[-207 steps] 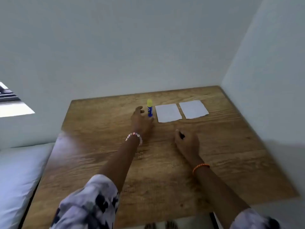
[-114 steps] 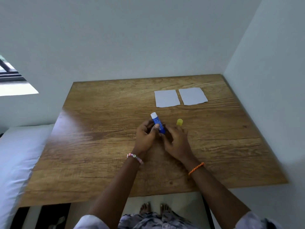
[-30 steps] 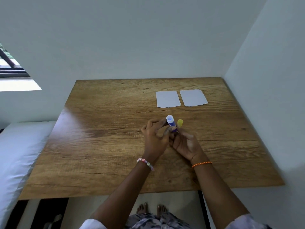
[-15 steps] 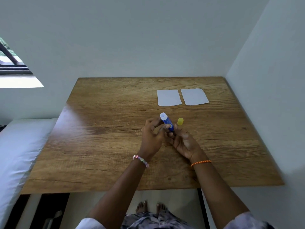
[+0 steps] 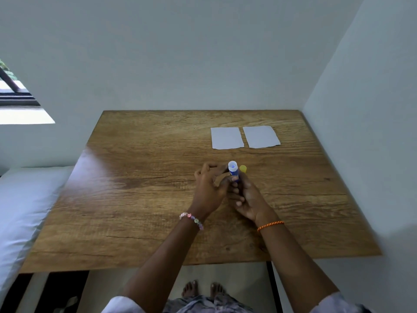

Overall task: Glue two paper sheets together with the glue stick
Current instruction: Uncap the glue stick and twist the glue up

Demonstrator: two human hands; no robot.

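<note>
glue stick (image 5: 233,171) uncapped, upright over mid-table | your right hand (image 5: 247,201) wraps its base, left hand (image 5: 208,188) pinches the barrel | light, hard, slick plastic, so grip low | paper sheets (image 5: 227,138) are flimsy, far side

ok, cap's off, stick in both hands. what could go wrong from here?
The yellow cap stands loose on the table right behind the hands; a knuckle could knock it rolling. The two paper sheets lie unweighted and may slide under the glue stick, so one hand should pin them.
</note>
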